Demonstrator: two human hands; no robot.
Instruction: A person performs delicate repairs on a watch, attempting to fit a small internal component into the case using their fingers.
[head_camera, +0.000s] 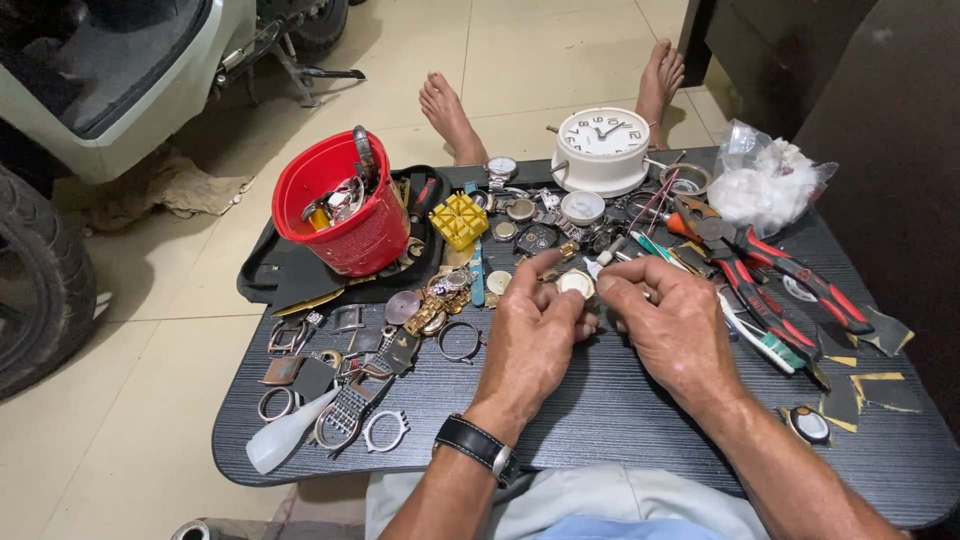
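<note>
My left hand (530, 335) holds a small round watch case (576, 284) with a pale face between thumb and fingers, above the middle of the dark table (600, 420). A black wristwatch (478, 446) sits on that wrist. My right hand (672, 325) is right beside it, its fingers pinched on a thin tool whose tip meets the watch case. Watch parts, cases and straps lie scattered all around both hands.
A red bucket (345, 205) of parts stands on a black tray at the back left, a yellow gridded block (458, 220) beside it. A white alarm clock (602, 148) and a cotton bag (768, 182) sit at the back. Red-handled pliers (790, 270) lie right. Bare feet rest beyond the table.
</note>
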